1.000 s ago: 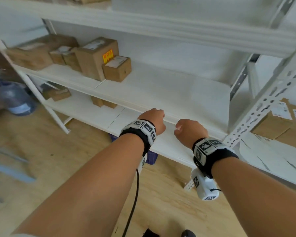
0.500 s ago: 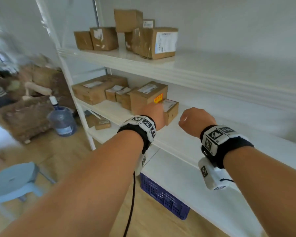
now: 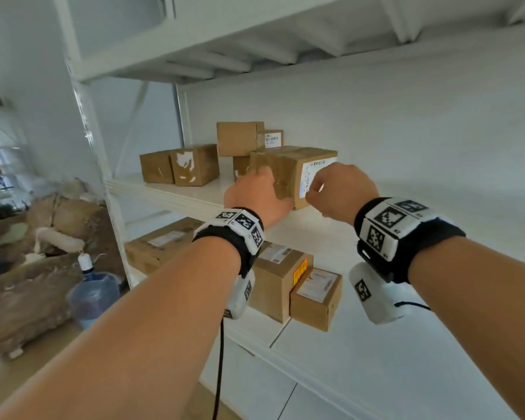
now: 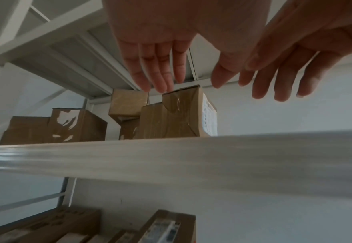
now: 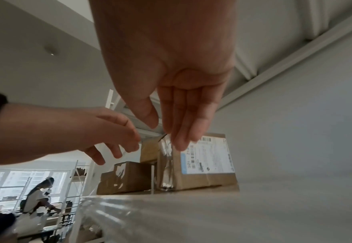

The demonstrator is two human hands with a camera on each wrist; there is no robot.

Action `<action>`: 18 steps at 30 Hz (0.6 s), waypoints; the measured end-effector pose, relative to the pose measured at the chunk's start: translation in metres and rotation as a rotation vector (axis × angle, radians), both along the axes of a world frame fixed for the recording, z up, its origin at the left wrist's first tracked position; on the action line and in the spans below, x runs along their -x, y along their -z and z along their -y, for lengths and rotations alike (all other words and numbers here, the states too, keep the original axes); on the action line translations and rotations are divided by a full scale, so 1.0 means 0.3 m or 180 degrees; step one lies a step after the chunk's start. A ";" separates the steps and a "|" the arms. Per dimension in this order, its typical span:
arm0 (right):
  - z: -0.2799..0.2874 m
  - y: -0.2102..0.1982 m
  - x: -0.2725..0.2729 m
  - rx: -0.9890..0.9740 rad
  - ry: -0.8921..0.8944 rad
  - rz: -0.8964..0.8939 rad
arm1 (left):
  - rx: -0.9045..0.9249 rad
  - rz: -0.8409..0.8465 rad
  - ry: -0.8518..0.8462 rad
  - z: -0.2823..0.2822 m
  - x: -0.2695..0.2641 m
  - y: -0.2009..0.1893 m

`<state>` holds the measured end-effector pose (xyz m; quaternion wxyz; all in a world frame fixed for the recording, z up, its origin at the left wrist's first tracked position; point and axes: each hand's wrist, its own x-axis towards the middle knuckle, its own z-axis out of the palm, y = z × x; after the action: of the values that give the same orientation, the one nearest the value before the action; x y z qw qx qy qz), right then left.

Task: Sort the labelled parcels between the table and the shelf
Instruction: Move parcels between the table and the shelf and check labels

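On the upper board of the white shelf (image 3: 194, 198), near its front edge, stands the labelled parcel (image 3: 297, 174), a brown carton wrapped in clear tape with a white shipping label on the side that faces right and forward. Both hands are raised to it with nothing in them: the left hand (image 3: 256, 197) comes at the taped left face, fingers straight and loosely spread, and in the left wrist view their tips lie by the carton's top corner, though touch cannot be told for sure. The right hand (image 3: 338, 189) hangs just before the label, fingers relaxed and slightly bent, apart from the cardboard in the right wrist view. By my reading, the step in hand is the reach to take this carton off the shelf, and the grasp is not yet made. The next move calls for a palm on each side, pressed inward evenly, since the glossy tape looks slippery, then a pull forward over the board's lip. Behind and left of it a smaller carton (image 3: 240, 137) sits stacked on another, so a careless drag might knock that pile. Farther left stand two taped boxes (image 3: 179, 166) side by side. One board lower lie more parcels, among them a box with an orange sticker (image 3: 281, 280). A water jug (image 3: 93, 295) stands on the floor at left.
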<state>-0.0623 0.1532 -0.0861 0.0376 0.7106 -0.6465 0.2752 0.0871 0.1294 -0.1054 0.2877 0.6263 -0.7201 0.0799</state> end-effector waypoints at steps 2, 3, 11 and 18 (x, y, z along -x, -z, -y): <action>0.048 -0.046 -0.003 0.0077 0.0198 -0.0147 | -0.0003 -0.0200 0.0148 0.073 -0.008 -0.036; 0.072 -0.064 -0.003 0.0096 0.0279 -0.0185 | -0.0041 -0.0285 0.0213 0.110 -0.010 -0.052; 0.245 -0.147 -0.044 0.0037 0.0777 -0.1031 | -0.0644 -0.0268 0.0633 0.376 -0.007 -0.121; 0.329 -0.134 -0.054 -0.0352 0.1078 -0.1015 | -0.0323 -0.0092 0.1162 0.459 0.011 -0.111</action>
<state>-0.0460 0.0546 -0.0458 0.1459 0.6274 -0.7564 0.1135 0.0838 -0.0084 -0.0722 0.2758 0.4999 -0.8208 -0.0190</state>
